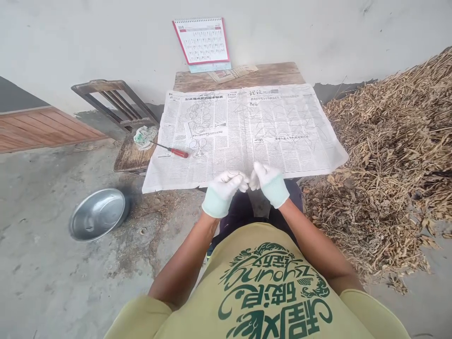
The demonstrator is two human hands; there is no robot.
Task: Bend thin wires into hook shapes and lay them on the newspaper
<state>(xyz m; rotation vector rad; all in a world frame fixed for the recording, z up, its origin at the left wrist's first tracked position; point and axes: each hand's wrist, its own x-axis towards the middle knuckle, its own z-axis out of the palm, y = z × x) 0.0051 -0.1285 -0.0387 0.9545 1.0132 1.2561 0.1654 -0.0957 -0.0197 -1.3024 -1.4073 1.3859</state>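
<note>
My left hand (pixel 228 184) and my right hand (pixel 265 180) wear white gloves with pale green cuffs. They meet at the near edge of a newspaper sheet (pixel 226 162) spread over a table. Both sets of fingers are closed in a pinch; a thin dark line shows at the left fingers, too fine to name. Thin wire-like loops (pixel 198 115) lie on the paper's left half, and faint angular wire-like outlines (pixel 282 117) on its right. A screwdriver (pixel 179 153) with a red handle rests at the left, near a white strip with a round end (pixel 190 136).
A desk calendar (pixel 204 44) stands at the back of the wooden table (pixel 282 74). To the left is a wooden chair (pixel 127 153) bearing a crumpled white-and-green bundle (pixel 143 137). A metal basin (pixel 99 214) sits on the floor. Dry stalks (pixel 388 179) are heaped at the right.
</note>
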